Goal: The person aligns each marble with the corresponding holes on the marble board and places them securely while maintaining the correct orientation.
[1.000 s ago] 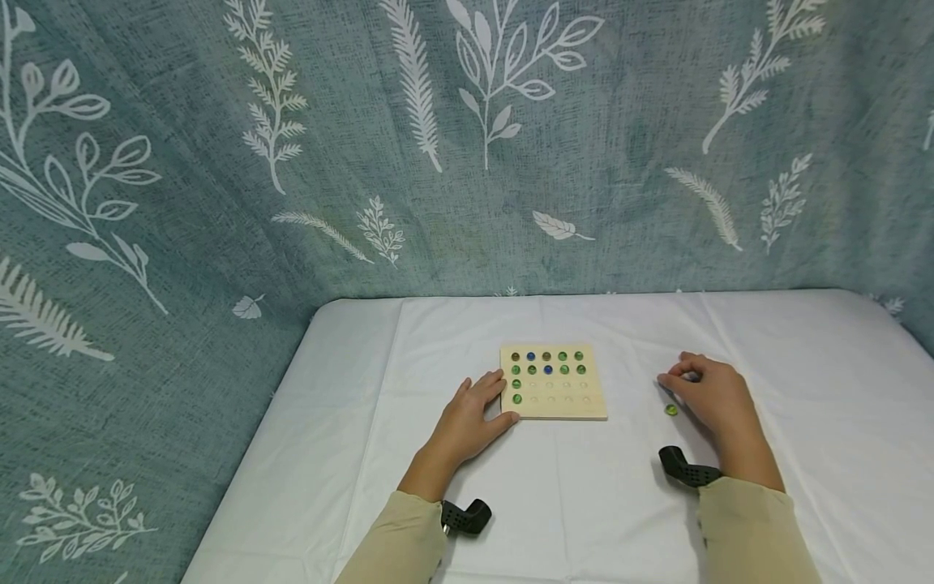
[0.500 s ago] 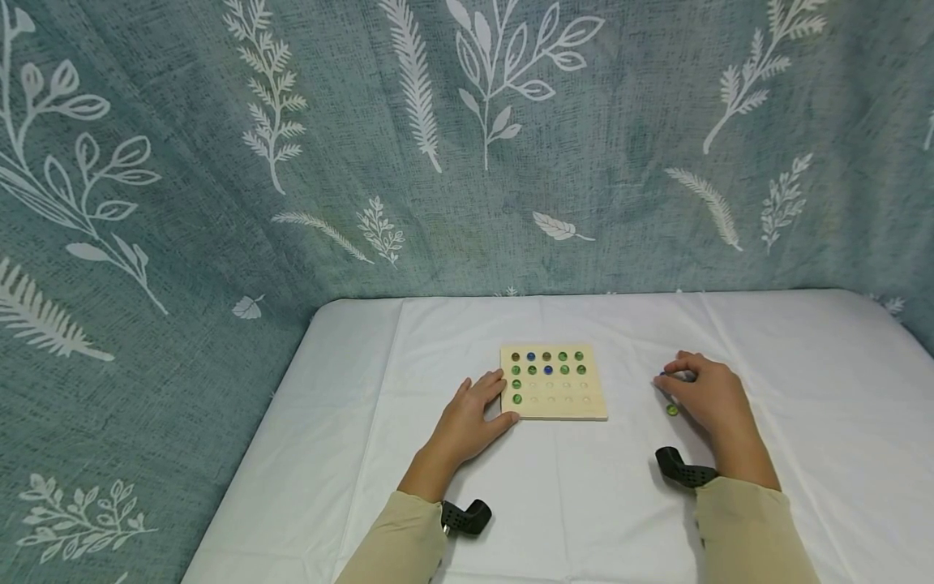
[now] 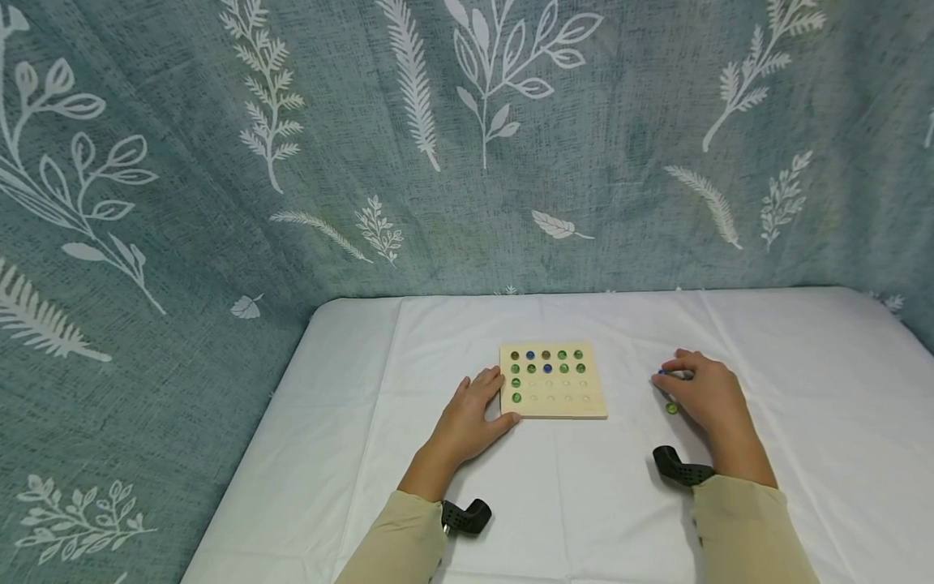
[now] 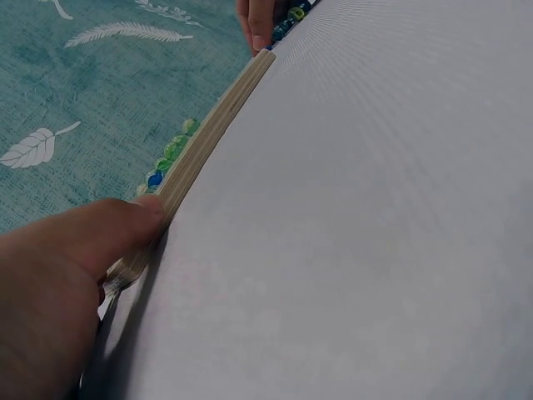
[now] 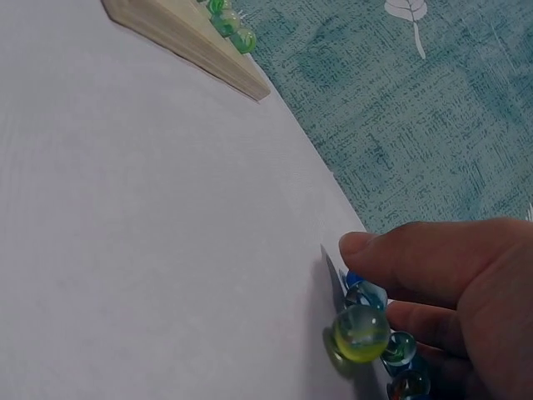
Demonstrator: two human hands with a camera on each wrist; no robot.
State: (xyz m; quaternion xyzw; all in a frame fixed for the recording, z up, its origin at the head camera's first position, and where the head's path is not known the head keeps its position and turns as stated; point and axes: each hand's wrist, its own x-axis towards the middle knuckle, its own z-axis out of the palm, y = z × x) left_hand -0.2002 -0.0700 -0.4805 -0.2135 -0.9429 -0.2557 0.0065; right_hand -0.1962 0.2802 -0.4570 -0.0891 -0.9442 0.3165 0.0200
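Note:
A pale wooden board (image 3: 558,407) with rows of dimples lies on the white cloth, its two back rows and left column filled with green, blue and brown marbles. My left hand (image 3: 467,422) rests at its left edge, fingers along the side and thumb (image 4: 137,221) on the front corner. Off to the right, my right hand (image 3: 704,393) has thumb and forefinger curled together round a blue marble (image 5: 353,278), mostly hidden. A yellow-green marble (image 5: 361,333) lies just below that hand. More glass marbles (image 5: 400,351) sit under the palm.
The white-covered table (image 3: 598,495) ends at a blue-green curtain (image 3: 467,227) with white leaf prints behind it. Black wrist cameras (image 3: 682,468) stick out from both sleeves, the right one low over the cloth.
My right hand has shifted slightly left, and a blue marble now shows at its fingertips. The left hand and the board stay in place.

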